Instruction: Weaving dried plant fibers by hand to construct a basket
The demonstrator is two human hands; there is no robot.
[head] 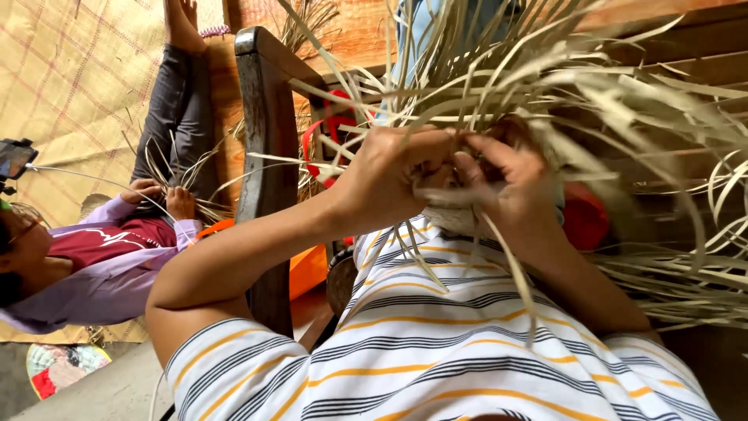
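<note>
A woven mat (70, 78) with a faint pink grid covers the floor at the far left, and warm brown wooden boards (351, 31) back the scene, with a dark wooden chair post (265, 156) standing up through the middle of it all. In front of that post, held up at chest height, is a half-woven piece of pale dried-leaf strips (452, 210), its loose ends (592, 86) fanning out up and to the right in a great untidy spray. The person's left hand (389, 183) is clenched around the woven part from the left side, fingers curled in tight on the strips; the right hand (510, 187) meets it from the other side, fingers bent and pinching strips at the working edge, though just which strand it grips is hard to make out in the tangle. A few long strips (506, 273) trail down over the person's white shirt (436, 351), striped in orange and dark blue. Just behind the hands something red (584, 218) shows, and there is a red loop (327, 129) by the chair post with an orange thing (308, 269) lower down. Well apart, on the mat at the left, another person in a lilac top (101, 273) sits with dark-trousered legs stretched out, both hands (164, 196) busy with their own bundle of strips. A small dark device (15, 160) stands at the left edge, and a colourful round object (62, 366) lies on the floor below.
</note>
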